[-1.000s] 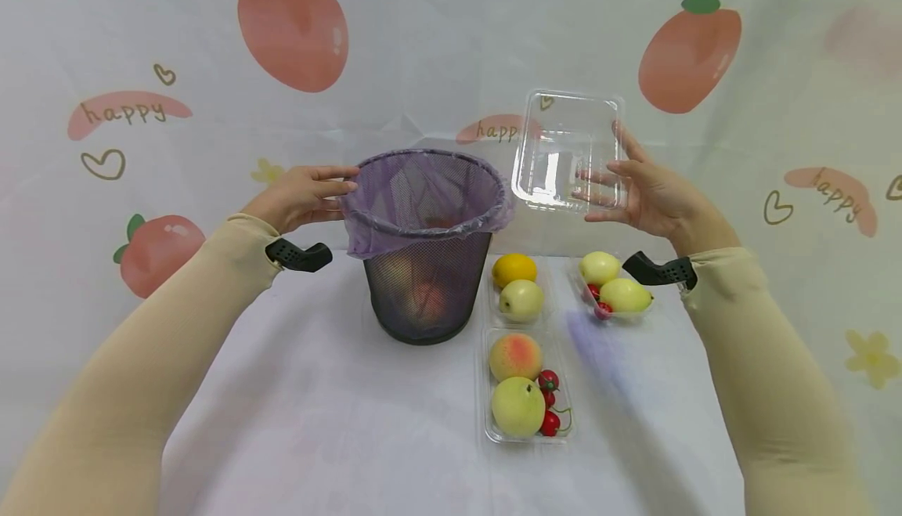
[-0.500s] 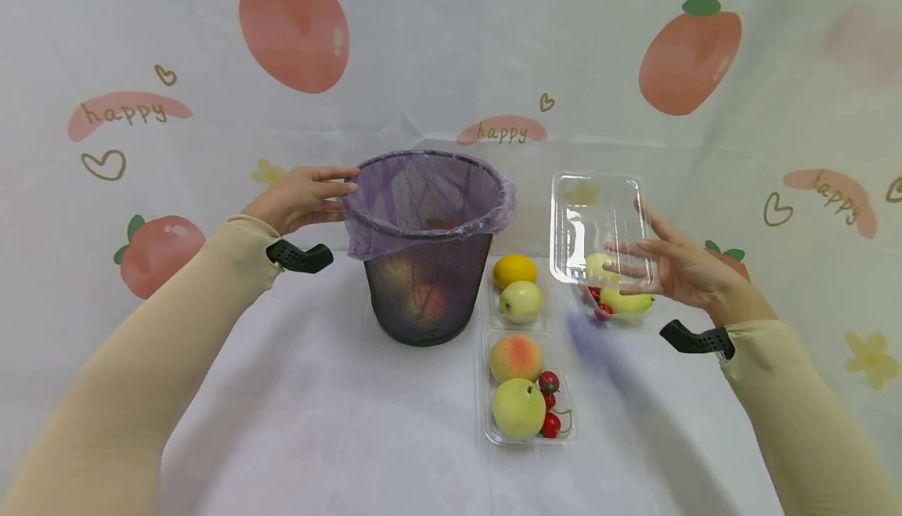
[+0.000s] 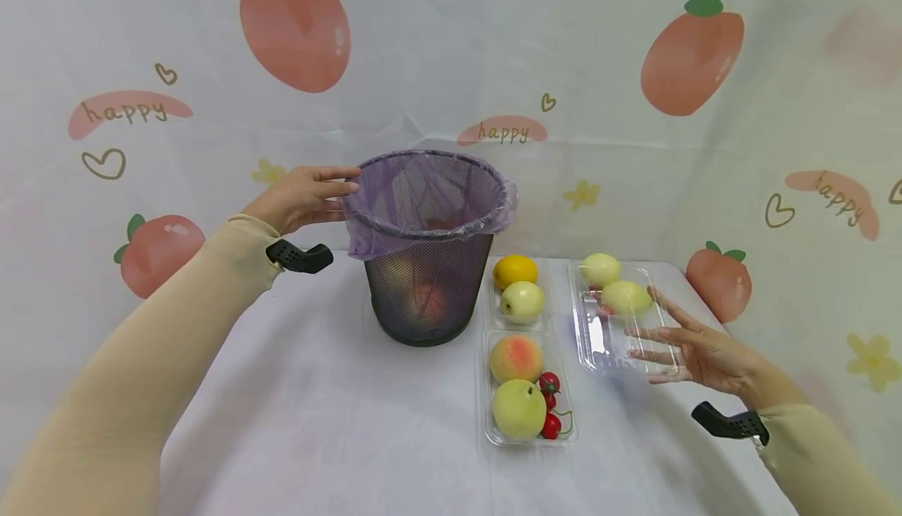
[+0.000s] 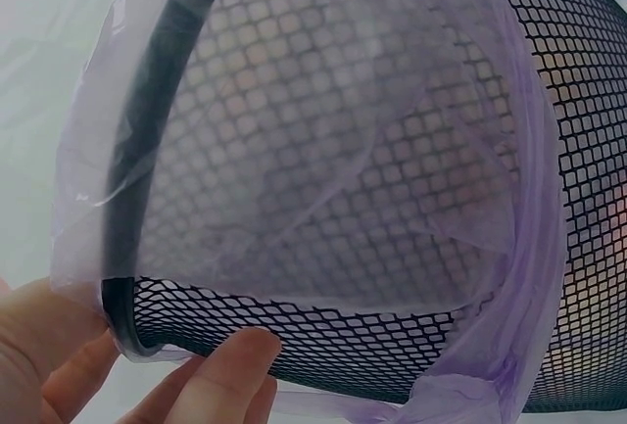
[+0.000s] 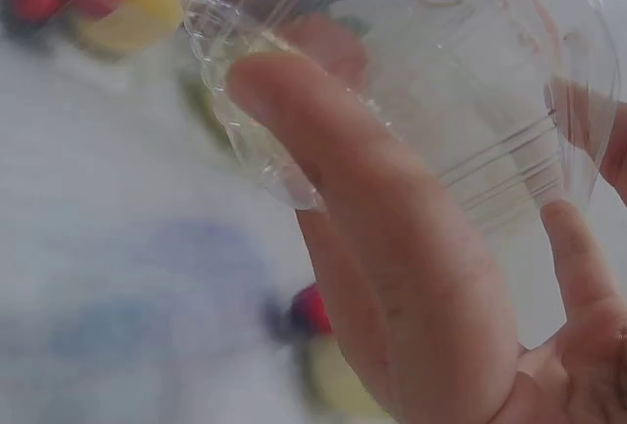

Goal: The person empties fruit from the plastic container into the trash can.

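Head view: a right hand [image 3: 715, 359] holds a clear container [image 3: 609, 344] between thumb and spread fingers, perhaps sparing its thin walls, while the left hand [image 3: 299, 196] touches the lined bin [image 3: 428, 273] with extended fingers, likely steadying it.

The mesh bin [image 3: 470, 277] obscures the fruit [image 3: 427, 303] inside.

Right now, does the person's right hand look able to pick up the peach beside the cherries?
Probably not: the right hand holds a clear container, so it would likely have to set that down first. Otherwise the way looks free, with nothing visible covering the peach.
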{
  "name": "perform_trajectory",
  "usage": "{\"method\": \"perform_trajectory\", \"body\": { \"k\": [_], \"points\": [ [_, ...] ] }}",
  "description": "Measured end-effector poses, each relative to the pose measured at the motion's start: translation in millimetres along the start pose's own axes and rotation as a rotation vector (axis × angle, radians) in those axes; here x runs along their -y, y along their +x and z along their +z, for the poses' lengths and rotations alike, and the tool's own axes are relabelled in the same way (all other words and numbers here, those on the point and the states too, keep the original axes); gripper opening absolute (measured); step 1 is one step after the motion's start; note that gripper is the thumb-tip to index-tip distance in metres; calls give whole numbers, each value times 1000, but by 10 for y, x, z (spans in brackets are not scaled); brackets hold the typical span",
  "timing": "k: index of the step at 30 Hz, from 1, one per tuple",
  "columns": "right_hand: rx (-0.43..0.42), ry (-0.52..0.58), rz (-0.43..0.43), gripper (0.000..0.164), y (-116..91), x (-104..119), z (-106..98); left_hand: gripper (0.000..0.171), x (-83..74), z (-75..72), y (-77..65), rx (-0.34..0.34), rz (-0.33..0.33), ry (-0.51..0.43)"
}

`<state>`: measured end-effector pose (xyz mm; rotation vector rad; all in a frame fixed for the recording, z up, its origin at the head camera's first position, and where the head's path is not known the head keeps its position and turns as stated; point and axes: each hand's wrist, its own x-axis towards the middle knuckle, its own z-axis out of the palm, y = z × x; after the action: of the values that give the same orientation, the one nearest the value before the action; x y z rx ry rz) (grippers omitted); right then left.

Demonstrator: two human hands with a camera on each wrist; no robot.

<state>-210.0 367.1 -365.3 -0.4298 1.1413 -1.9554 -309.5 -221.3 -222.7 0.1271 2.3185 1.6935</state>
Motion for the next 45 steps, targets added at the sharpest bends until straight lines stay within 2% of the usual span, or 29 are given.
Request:
{"method": "perform_trajectory", "body": {
  "k": [9,17,24,35,45],
  "points": [
    [-7,-48,120,67,-209,-244,-112,58,9,-19,-14,23,1,-13],
    [-85,-78,210,64,-299,-347,-194,58,-5,-11,-7,33,0,-13],
    [-72,-51,231,63,-316,-373,-280,58,-14,-3,4,15,-16,-5],
    [-74,-39,244,62,-331,-361,-303,56,-19,13,-5,0,-17,-6],
    [-63,-65,258,62,-384,-349,-343,57,-28,-3,-1,15,-17,2]
  ]
}}
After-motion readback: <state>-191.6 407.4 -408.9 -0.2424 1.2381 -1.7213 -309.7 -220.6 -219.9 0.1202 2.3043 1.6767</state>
